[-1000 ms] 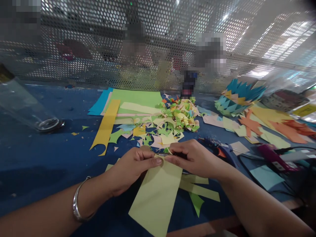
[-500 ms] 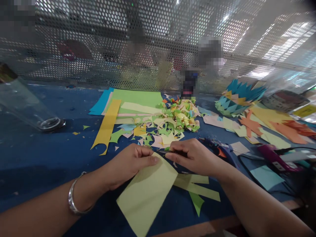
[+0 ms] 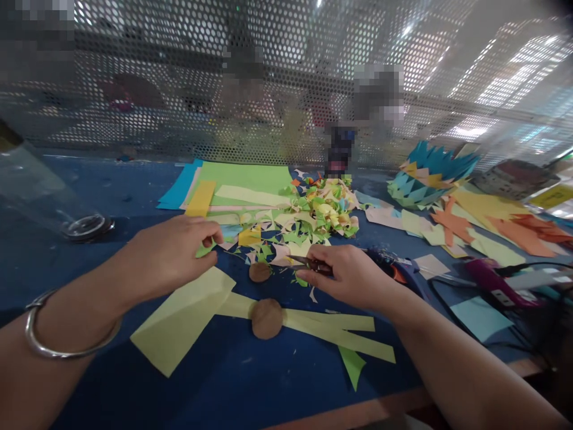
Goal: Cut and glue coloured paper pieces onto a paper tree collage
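Observation:
My right hand grips a small pair of scissors, blades pointing left above the scraps. My left hand is over the table at left, fingers bent and apart from the thumb, with no paper seen in its grasp. It covers the lower part of a yellow paper strip. Just below it lies a wide pale yellow paper piece. Pale yellow strips run rightward from there, and a round brown disc rests on them. A smaller brown disc sits left of the scissor tips.
A heap of paper scraps lies ahead, beside stacked green sheets. A clear container is at left. To the right are a teal paper craft, orange pieces, a purple power strip and cables. A perforated metal screen stands behind.
My left hand has let go of the pale yellow paper and moved left and up to the yellow strip. The paper now lies farther left, and two brown discs have come into view.

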Demonstrator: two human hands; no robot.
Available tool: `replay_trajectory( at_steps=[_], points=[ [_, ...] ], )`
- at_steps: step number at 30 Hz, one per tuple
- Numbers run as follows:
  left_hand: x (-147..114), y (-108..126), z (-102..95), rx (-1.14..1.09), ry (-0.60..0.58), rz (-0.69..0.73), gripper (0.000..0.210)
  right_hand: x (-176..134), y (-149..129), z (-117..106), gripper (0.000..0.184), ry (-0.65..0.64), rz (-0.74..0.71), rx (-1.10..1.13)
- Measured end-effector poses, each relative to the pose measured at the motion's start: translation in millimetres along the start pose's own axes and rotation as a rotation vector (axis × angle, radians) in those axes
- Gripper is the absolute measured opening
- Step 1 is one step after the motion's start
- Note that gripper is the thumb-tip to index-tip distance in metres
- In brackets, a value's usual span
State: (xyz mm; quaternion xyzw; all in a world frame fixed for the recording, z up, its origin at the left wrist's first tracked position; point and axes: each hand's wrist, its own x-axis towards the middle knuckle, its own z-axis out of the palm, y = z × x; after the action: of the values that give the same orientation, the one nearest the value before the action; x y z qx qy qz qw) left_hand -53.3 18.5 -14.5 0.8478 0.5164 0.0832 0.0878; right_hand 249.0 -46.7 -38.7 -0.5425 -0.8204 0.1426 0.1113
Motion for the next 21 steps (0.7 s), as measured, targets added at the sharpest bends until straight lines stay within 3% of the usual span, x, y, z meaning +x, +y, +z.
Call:
replay_trajectory(
  at_steps=[4, 11, 17, 21],
  points=[
    [3, 8, 12.7, 0.02, 0.063, 0.191, 0.019, 1, 5, -1, 0.038, 0.031, 0.049, 0.008],
    [15, 9, 33.9, -0.022, -0.058, 0.288, 0.013, 2, 15, -6, 0.041, 0.094, 0.158, -0.046],
    [20, 4, 34.0, -0.222, -0.062, 0.275, 0.015, 1, 21, -10, 0.041, 0.095, 0.276, -0.161],
    [16, 15, 29.0, -0.474, 0.048, 0.103, 0.012, 0, 25, -9, 0.044, 0.03, 0.365, -0.262]
  ],
)
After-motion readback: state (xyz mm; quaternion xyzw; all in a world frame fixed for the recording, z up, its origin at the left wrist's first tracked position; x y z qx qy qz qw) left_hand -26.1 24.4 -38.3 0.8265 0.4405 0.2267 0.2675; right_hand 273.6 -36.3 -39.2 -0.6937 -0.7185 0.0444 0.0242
